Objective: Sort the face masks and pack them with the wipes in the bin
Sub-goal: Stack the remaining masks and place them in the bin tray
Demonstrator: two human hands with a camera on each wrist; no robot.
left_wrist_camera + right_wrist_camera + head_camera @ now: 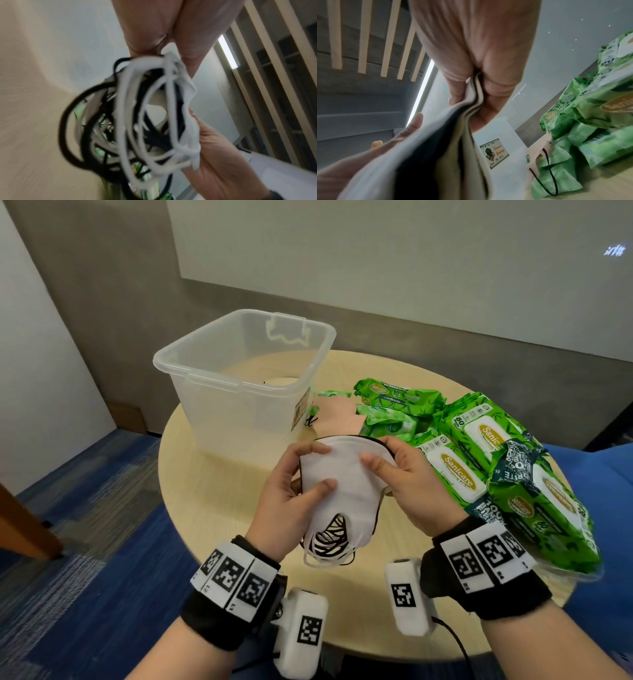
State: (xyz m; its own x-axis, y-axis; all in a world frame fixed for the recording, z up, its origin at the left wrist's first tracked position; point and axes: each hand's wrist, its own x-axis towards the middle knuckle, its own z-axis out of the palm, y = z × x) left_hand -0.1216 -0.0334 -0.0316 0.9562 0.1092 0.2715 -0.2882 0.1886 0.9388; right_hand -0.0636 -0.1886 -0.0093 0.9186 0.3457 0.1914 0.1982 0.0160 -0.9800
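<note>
Both hands hold a stack of folded face masks (346, 474) above the round table, white on top with black and beige layers under it. My left hand (291, 487) grips the stack's left edge, thumb on top. My right hand (394, 470) pinches its right edge. White and black ear loops (145, 121) dangle from the near end. In the right wrist view the mask stack (436, 142) shows white, black and beige layers pinched between thumb and fingers. A pink mask (337, 416) lies on the table by the clear bin (239, 364). Green wipes packs (479, 446) are heaped at the right.
The clear plastic bin stands at the table's back left, with something pale on its bottom. The round wooden table (219, 498) has bare surface in front of the bin. Blue carpet (85, 508) lies left, a grey wall behind.
</note>
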